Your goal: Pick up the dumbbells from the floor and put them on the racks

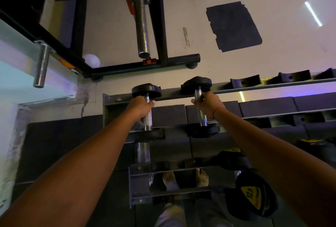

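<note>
Your left hand (pixel 141 106) is wrapped around the chrome handle of the left dumbbell (pixel 147 110), and your right hand (pixel 207 103) grips the handle of the right dumbbell (pixel 200 107). Both dumbbells lie across the top tier of the rack (pixel 263 86), heads at or just over its front and back rails. The risk is letting go before each head sits in its cradle: a head perched on a rail edge could roll off toward your bare feet (pixel 201 177) below. Check both ends before loosening your fingers.
</note>
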A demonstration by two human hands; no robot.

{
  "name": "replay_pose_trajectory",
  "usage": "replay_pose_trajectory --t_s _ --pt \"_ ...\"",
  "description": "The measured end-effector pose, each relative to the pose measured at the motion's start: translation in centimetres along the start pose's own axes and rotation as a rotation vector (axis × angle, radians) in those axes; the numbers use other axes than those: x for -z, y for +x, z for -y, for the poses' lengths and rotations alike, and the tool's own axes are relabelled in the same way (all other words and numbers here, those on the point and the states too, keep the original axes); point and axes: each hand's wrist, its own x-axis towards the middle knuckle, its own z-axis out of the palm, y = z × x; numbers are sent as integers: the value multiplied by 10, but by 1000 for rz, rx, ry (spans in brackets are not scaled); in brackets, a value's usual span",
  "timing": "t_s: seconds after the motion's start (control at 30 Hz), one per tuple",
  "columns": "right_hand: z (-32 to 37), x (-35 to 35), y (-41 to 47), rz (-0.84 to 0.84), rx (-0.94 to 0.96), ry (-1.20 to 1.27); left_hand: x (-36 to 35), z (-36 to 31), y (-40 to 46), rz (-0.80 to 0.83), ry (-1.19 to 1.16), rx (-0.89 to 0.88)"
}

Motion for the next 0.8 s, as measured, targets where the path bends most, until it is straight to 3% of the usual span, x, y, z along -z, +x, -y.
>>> replay_pose_trajectory --t_s 0.13,0.3,0.63,0.8 --pt "7 5 -29 -96 36 31 7 -4 -18 -36 249 -60" --pt "2 30 -89 -277 203 -27 17 -33 -70 -248 545 -225" --pt "-74 97 -252 -626 391 -195 -44 -86 -258 -562 451 -743" --pt "-156 121 -361 -767 338 -211 -109 -101 -356 -570 459 -887"
